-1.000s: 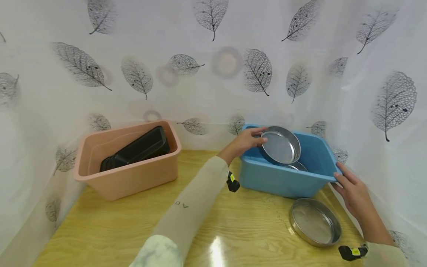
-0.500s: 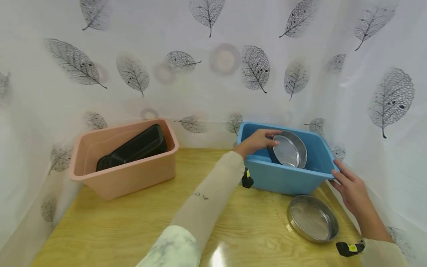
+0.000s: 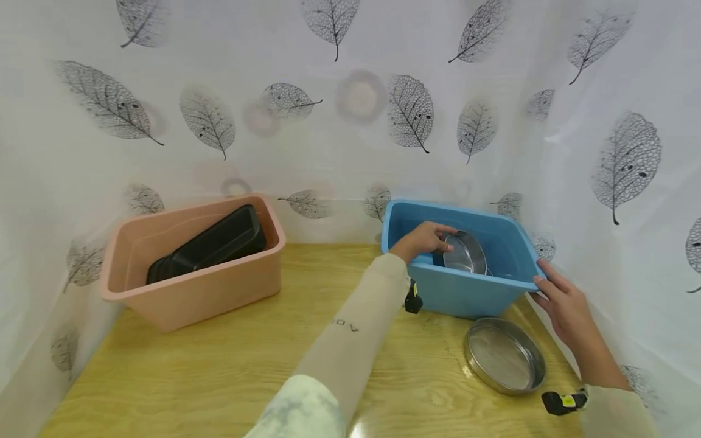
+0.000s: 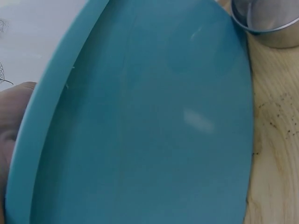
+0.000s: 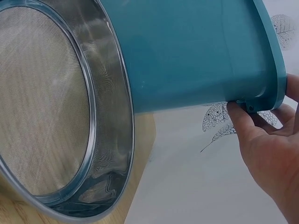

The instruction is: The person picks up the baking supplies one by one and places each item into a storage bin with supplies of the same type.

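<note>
My left hand (image 3: 427, 238) reaches over the near rim of the blue tub (image 3: 454, 292) and pinches the rim of a round metal sieve (image 3: 465, 252). That sieve stands tilted down inside the tub; its lower part is hidden by the near wall. In the left wrist view only a bit of the left hand (image 4: 14, 112) shows behind the tub's rim. At the tub's right end my right hand (image 3: 564, 304) grips the corner of the rim, thumb and fingers around it (image 5: 271, 149). A second round sieve (image 3: 505, 356), with fine mesh, lies on the table before the tub.
To the left stands a pink tub (image 3: 208, 292) with black rectangular pans (image 3: 219, 243) leaning inside. Both tubs are on a yellow wood-grain table (image 3: 219, 377). A white curtain with leaf prints (image 3: 350, 152) hangs behind and at the sides.
My left hand has carried the sieve down and deeper into the blue tub, slightly right. My right hand stays on the tub's corner; the other sieve has not moved.
</note>
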Motion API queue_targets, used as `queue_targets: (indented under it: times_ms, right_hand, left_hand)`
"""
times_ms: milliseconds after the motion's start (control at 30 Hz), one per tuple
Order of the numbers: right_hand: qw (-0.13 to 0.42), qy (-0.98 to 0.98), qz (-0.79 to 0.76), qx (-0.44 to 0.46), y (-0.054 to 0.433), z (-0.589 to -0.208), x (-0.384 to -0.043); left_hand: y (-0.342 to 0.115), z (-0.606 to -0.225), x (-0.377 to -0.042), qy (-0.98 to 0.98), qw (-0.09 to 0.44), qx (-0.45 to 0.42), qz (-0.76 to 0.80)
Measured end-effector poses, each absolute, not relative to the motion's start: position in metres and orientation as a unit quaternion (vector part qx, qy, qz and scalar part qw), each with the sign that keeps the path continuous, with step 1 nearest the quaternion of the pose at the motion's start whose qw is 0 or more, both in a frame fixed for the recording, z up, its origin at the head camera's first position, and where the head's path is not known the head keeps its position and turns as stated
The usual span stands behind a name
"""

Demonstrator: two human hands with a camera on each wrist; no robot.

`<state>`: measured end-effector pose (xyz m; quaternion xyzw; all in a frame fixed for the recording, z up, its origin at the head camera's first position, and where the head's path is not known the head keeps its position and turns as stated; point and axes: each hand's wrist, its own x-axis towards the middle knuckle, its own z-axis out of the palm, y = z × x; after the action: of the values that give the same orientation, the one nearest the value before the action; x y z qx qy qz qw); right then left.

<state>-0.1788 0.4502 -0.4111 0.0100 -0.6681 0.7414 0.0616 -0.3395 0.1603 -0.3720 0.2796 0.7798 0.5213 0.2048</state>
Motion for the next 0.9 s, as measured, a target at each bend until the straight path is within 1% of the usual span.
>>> queue_targets:
  times_ms: [167,367,600,733,900]
  right_hand:
    - [0.054,-0.675,0.736,0.005,0.449,-0.41,-0.178]
    - [0.051,-0.684,0.727,-0.001,0.449,-0.409,-0.178]
    - [0.042,-0.697,0.716,-0.014,0.449,-0.409,-0.179]
    - [0.043,-0.7,0.712,-0.02,0.448,-0.407,-0.179]
    - [0.045,-0.698,0.715,-0.02,0.449,-0.406,-0.177]
  left_hand:
    - [0.162,-0.373,-0.34,0.817,0.208,0.251,0.475]
    - [0.166,-0.375,-0.343,0.824,0.215,0.23,0.47]
    - [0.161,-0.374,-0.346,0.828,0.189,0.246,0.468]
    - [0.16,-0.371,-0.346,0.813,0.188,0.26,0.486]
    - [0.158,-0.365,-0.347,0.783,0.199,0.297,0.509]
